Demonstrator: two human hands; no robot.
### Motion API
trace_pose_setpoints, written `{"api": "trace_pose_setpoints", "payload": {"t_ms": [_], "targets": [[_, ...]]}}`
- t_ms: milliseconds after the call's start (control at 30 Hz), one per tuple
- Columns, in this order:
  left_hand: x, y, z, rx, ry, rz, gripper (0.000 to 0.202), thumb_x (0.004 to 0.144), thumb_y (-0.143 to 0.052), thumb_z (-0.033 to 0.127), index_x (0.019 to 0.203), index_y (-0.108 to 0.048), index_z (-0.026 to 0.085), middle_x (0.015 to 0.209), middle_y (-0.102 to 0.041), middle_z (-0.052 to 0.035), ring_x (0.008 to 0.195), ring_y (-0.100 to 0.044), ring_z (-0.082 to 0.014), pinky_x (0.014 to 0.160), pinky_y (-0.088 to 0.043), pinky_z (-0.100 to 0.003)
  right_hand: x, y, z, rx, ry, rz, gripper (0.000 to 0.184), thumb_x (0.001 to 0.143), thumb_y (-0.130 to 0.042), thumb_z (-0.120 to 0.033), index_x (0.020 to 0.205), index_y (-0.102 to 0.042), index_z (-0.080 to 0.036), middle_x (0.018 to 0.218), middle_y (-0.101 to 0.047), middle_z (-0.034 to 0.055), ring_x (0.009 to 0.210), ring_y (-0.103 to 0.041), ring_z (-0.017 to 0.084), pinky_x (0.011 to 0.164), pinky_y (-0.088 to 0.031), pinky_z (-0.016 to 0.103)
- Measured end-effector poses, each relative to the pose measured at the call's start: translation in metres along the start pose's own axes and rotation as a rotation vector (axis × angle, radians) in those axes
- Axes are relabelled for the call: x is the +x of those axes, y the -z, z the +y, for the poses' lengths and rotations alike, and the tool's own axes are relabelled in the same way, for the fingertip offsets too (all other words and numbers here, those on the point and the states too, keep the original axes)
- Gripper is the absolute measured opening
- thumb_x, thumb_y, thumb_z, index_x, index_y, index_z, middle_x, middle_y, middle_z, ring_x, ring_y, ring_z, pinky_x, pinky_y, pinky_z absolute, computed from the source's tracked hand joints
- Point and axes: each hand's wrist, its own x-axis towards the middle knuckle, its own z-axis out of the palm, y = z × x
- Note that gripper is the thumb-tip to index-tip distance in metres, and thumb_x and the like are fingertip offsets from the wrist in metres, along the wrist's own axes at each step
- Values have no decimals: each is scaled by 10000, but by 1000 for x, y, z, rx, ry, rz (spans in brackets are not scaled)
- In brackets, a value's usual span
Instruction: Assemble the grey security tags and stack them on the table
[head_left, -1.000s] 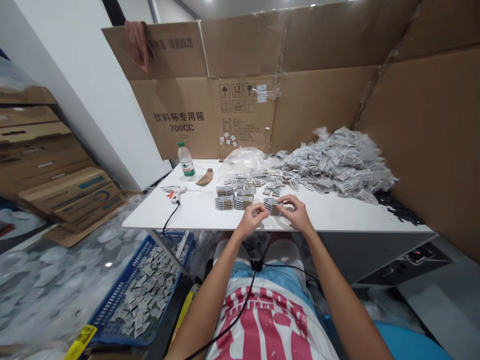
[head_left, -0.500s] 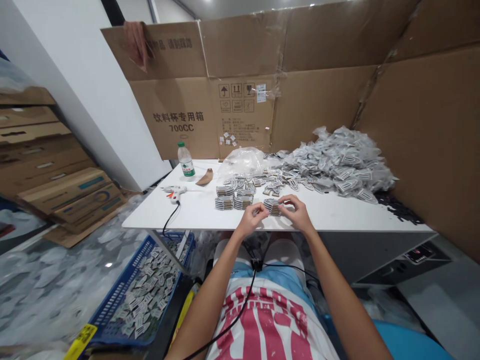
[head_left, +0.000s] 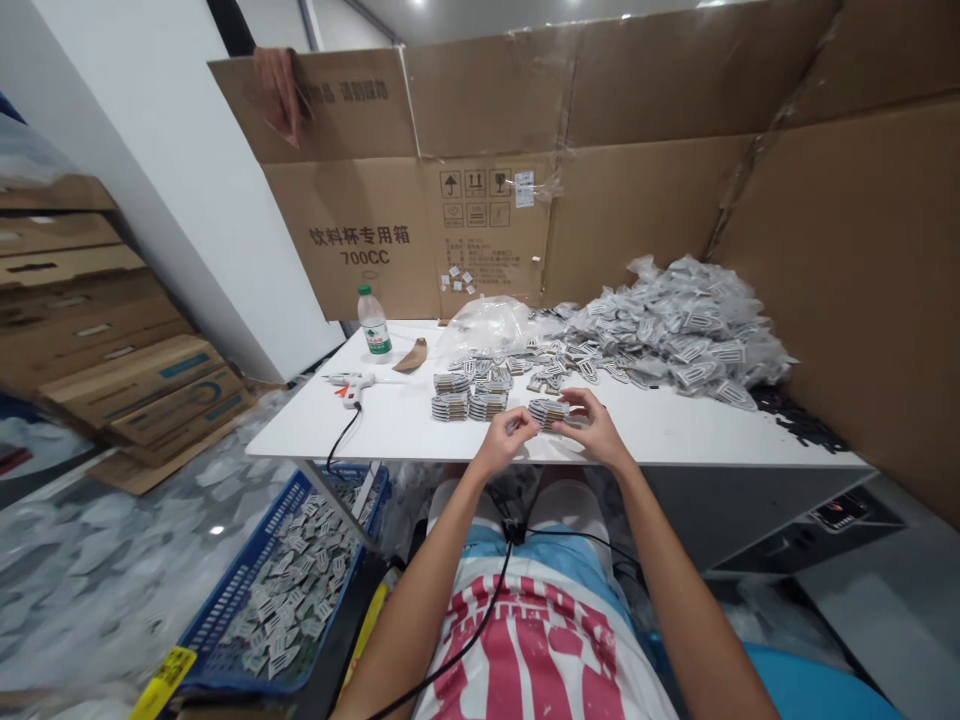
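Note:
At the table's near edge sits a small stack of flat grey-and-white striped pieces (head_left: 547, 411), their brown edges showing. My right hand (head_left: 594, 432) grips its right end between thumb and fingers. My left hand (head_left: 508, 437) is curled at the left end, thumb and forefinger pinched together; whatever may be between them is hidden. To the left of my hands stand neat stacks of the same striped pieces (head_left: 450, 406), set side by side. Loose pieces (head_left: 551, 372) lie scattered just behind the stack.
A large heap of plastic-wrapped pieces (head_left: 686, 325) covers the back right. A glue gun (head_left: 350, 387), its cord, a bottle (head_left: 373, 325) and a brown scrap (head_left: 411, 356) lie left. Cardboard walls (head_left: 637, 200) enclose the table. A blue basket (head_left: 225, 590) of pieces stands below.
My right thumb and fingers have shifted around the right end of the stack, and the thumb now lies lower along it. My left hand stays almost in place. The view has shifted slightly.

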Motion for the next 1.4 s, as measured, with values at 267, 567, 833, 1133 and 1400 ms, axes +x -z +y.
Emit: {"api": "trace_pose_setpoints", "payload": {"t_ms": [267,567,833,1133,1400], "targets": [[0,0,-3,-21,-7,-12,410,899,-704,552,780,-635,165,749,-577,-15,724,-471,-154,708,-346,-293,-1,2,1,40,-78,-77,480,799,-848,-472,1194,-715,-232,1210,-742,93,976,-720,259,884,-616,443],[0,0,-5,-26,-11,-11,399,911,-711,532,779,-632,163,735,-556,-4,705,-450,-142,688,-330,-288,0,2,-1,81,-101,-67,459,790,-861,-460,1166,-738,-230,1198,-751,93,1008,-726,268,900,-617,451],[0,1,-3,-6,-27,-13,389,924,-699,511,773,-622,160,730,-543,-2,704,-444,-138,683,-334,-284,-1,1,1,75,-112,-51,501,767,-871,-414,1208,-718,-234,1286,-731,104,1051,-717,270,937,-607,449],[-6,-6,-2,148,-32,-65,337,947,-657,448,774,-609,162,651,-475,42,611,-381,-107,620,-290,-258,-3,0,0,37,-145,-66,573,729,-821,-314,1275,-668,-235,1224,-751,95,1037,-735,270,1003,-577,459],[-42,-28,6,536,-123,-134,239,904,-659,302,700,-615,186,683,-641,6,640,-541,-122,686,-365,-254,-2,-4,-5,113,-145,-134,518,716,-795,-250,1220,-681,-209,1161,-779,91,1069,-748,271,1013,-581,438]]}}
